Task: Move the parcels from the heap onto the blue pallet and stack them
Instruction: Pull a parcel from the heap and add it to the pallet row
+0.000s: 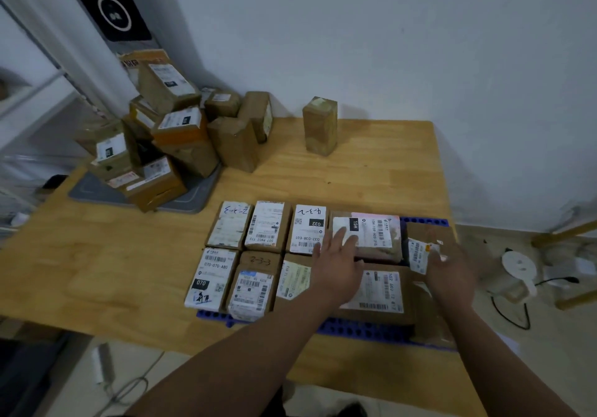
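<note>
Findings at the wooden table (97,271).

Heap (161,145): brown parcels piled loosely at the far left corner, some tilted. Several rest on a grey mat (190,195). One upright parcel (319,126) stands apart from the heap, near the wall.

Pallet (352,329): blue, at the near right of the table. Most of it is covered, and only the front edge and the far right corner show.

Stacked parcels (268,226): laid label-up in two rows, side by side and touching. The back row ends on the right with the 15H parcel (371,232). A large parcel (384,290) lies just in front of it.

Left hand (336,265): released, fingers straight and spread. The fingertips lie flat on the 15H parcel's label, and the forearm crosses the front row.

Right hand (452,271): placed at the end parcel (426,242), which sits at the right edge of the pallet beside the 15H parcel. The fingers reach that parcel's white label, but the area is blurred. I cannot tell whether the hand is grasping the parcel or only touching it.

Floor, right of the table: a white kettle (518,271) with a black cord.
</note>
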